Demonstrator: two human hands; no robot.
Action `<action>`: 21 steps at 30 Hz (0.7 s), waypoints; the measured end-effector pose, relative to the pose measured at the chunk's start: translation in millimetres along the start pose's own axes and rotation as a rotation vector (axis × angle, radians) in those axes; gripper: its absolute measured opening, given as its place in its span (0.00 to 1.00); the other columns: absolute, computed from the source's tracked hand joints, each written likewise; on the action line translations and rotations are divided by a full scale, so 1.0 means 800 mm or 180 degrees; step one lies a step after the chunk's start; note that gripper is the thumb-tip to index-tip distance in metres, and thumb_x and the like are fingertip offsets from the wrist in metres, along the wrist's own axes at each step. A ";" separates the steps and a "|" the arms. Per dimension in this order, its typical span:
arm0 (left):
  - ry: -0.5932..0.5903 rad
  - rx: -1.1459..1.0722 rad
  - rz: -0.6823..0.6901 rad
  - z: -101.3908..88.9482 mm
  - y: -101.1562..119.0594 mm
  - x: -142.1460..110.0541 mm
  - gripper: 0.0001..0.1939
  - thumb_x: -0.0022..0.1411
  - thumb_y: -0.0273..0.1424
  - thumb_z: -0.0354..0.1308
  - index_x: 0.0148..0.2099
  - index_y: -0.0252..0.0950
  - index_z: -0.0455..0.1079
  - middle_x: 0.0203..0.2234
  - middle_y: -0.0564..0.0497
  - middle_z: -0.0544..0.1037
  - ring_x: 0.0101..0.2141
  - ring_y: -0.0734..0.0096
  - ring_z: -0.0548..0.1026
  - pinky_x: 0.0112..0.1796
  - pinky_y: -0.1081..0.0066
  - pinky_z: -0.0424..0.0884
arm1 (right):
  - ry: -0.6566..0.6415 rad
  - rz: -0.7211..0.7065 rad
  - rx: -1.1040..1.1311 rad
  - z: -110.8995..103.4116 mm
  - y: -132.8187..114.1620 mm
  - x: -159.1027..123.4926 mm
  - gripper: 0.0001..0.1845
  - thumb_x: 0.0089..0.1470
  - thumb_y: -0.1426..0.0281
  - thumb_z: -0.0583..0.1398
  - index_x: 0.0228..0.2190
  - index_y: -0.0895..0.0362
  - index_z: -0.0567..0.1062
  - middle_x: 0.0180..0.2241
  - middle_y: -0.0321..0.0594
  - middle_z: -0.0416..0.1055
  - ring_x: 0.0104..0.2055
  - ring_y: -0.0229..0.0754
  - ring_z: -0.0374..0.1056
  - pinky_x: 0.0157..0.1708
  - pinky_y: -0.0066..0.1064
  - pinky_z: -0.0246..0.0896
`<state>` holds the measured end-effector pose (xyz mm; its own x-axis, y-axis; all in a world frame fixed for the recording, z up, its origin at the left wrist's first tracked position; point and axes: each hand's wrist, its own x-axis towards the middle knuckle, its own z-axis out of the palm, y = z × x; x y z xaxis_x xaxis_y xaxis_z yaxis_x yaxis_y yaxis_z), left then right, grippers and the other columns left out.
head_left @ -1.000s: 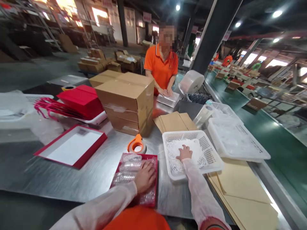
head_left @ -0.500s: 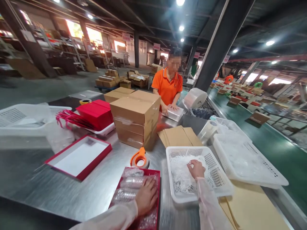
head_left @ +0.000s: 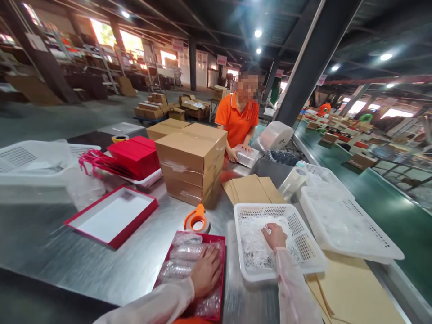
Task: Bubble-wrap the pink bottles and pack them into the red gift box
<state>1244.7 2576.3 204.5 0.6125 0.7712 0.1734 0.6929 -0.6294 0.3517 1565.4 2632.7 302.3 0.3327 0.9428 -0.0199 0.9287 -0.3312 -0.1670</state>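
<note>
My left hand point(head_left: 206, 272) lies with fingers stretched out over bubble-wrapped items point(head_left: 185, 253) that fill a red box point(head_left: 221, 288). Partly covered by that hand, the wrapped pieces sit side by side, and what is inside them cannot be made out. To the right, a white perforated basket point(head_left: 248, 275) holds white shredded paper point(head_left: 253, 245). Over this paper my right hand point(head_left: 276, 236) is closed, thumb and fingers pinching at some white shreds. An orange tape dispenser point(head_left: 196, 219) lies just behind the red box.
A red box lid point(head_left: 111, 218) lies open side up at left, near red gift bags point(head_left: 133, 155). Brown cartons point(head_left: 192, 157) stand mid-table. A co-worker in an orange shirt point(head_left: 236, 119) handles a clear-wrapped package point(head_left: 248, 156). Cardboard sheets point(head_left: 254, 189) and another white basket point(head_left: 354, 227) lie right.
The view has shifted slightly. My left hand stays on the bubble-wrapped items, and my right hand has barely moved in the shredded paper.
</note>
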 end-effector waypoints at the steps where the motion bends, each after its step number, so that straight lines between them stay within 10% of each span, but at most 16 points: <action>1: 0.0013 0.0002 0.0007 0.000 -0.001 0.000 0.17 0.69 0.36 0.52 0.52 0.38 0.77 0.60 0.42 0.73 0.62 0.50 0.67 0.63 0.44 0.57 | 0.0007 -0.0001 0.0010 0.000 0.000 0.000 0.13 0.60 0.64 0.58 0.42 0.53 0.80 0.54 0.43 0.74 0.56 0.51 0.67 0.46 0.38 0.61; 14: -0.0152 -0.0203 -0.0195 -0.028 0.004 0.011 0.16 0.65 0.34 0.57 0.52 0.36 0.76 0.59 0.40 0.73 0.61 0.50 0.66 0.62 0.47 0.60 | 0.0018 -0.0007 0.0293 -0.019 -0.019 -0.003 0.13 0.57 0.65 0.58 0.41 0.56 0.79 0.53 0.46 0.75 0.56 0.53 0.67 0.49 0.41 0.62; 21: 0.0168 -0.1033 0.0200 -0.109 0.043 0.160 0.47 0.53 0.37 0.69 0.70 0.32 0.54 0.65 0.34 0.63 0.64 0.50 0.62 0.63 0.53 0.61 | 0.0463 -0.0570 0.1359 -0.088 -0.034 -0.006 0.15 0.51 0.57 0.60 0.28 0.55 0.75 0.32 0.44 0.77 0.37 0.48 0.71 0.42 0.37 0.65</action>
<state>1313.8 2662.1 319.2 0.6238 0.7410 0.2486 0.4918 -0.6193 0.6121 1550.0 2634.4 376.4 0.2215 0.9586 0.1791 0.8333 -0.0907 -0.5454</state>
